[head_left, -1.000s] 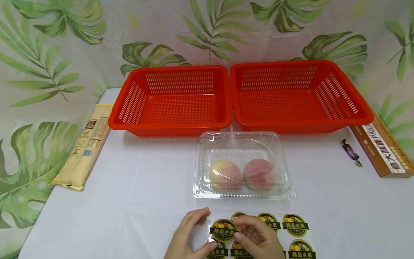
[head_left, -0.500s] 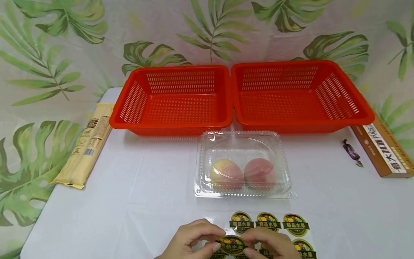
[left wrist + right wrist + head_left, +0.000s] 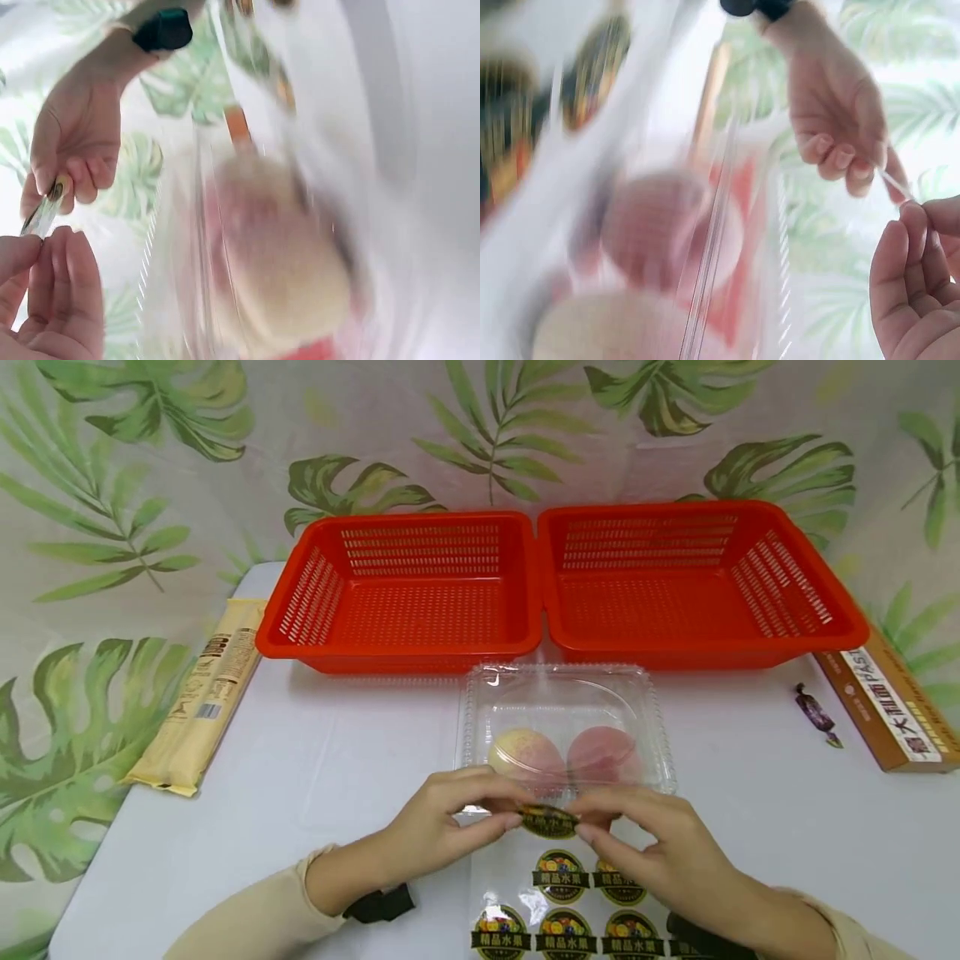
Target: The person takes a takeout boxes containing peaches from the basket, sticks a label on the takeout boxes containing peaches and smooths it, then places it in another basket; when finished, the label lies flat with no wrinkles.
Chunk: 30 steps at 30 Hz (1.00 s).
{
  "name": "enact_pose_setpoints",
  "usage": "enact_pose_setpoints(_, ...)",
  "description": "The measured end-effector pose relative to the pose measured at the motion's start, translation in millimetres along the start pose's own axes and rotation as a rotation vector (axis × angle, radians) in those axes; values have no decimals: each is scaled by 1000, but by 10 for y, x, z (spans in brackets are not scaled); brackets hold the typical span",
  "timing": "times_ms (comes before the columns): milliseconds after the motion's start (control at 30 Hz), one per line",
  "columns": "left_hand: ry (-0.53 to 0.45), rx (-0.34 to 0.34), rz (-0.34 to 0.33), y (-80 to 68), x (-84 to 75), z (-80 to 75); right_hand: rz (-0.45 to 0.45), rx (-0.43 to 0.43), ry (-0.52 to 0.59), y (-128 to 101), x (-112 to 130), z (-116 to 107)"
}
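Near: white sheet of round stickers (image 3: 504, 868). Beyond, I have left hand (image 3: 442, 818) and right hand (image 3: 660, 839) pinching opposite ends of one black-and-gold paper-thin sticker (image 3: 550, 822), by the clear plastic box (image 3: 651, 718). Probably light, flimsy, tacky; edge holds only.

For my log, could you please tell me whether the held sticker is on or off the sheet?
Off: the left hand and right hand pinch the sticker at opposite ends, holding it clear of the sheet.
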<state>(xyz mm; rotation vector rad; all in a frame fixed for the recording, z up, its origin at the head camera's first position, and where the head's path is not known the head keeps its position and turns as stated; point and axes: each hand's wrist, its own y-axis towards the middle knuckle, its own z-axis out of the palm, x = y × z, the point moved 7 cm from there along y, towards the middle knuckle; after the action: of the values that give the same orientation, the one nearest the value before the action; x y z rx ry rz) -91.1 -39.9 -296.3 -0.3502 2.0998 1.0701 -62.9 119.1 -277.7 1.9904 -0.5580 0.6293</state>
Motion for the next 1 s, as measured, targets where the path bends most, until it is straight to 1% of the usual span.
enact_pose_setpoints(100, -11, 6, -93, 149, 192, -89, 164, 22, -31, 102, -248, -85)
enact_pose_setpoints(233, -13, 3, -194, 369, 445, -176, 326, 18, -46, 223, -535, -226)
enact_pose_setpoints(300, 0, -4, -243, 467, 577, -208, 379, 6, -62, 263, -655, -293)
enact_pose_setpoints(367, 12, 4, -307, 532, 713, -215, 441, 1, -60, 278, -781, -332)
enact_pose_setpoints(433, 41, 17, -366, 565, 829, -205, 487, 10, -59, 276, -892, -341)
enact_pose_setpoints(500, 75, 39, -409, 571, 908, -183, 501, 25, -76, 270, -974, -332)
enact_pose_setpoints(567, 137, 49, -424, 570, 943, -166, 490, 44, -115, 272, -1021, -320)
enact_pose_setpoints(700, 243, 32, -400, 574, 930, -164, 465, 78, -189, 294, -1057, -305)
enact_pose_setpoints(833, 299, 17, -388, 579, 922, -157, 492, 106, -233, 305, -1095, -304)
enact_pose_setpoints(1000, 369, 23, -402, 573, 915, -148, 526, 134, -280, 305, -1134, -297)
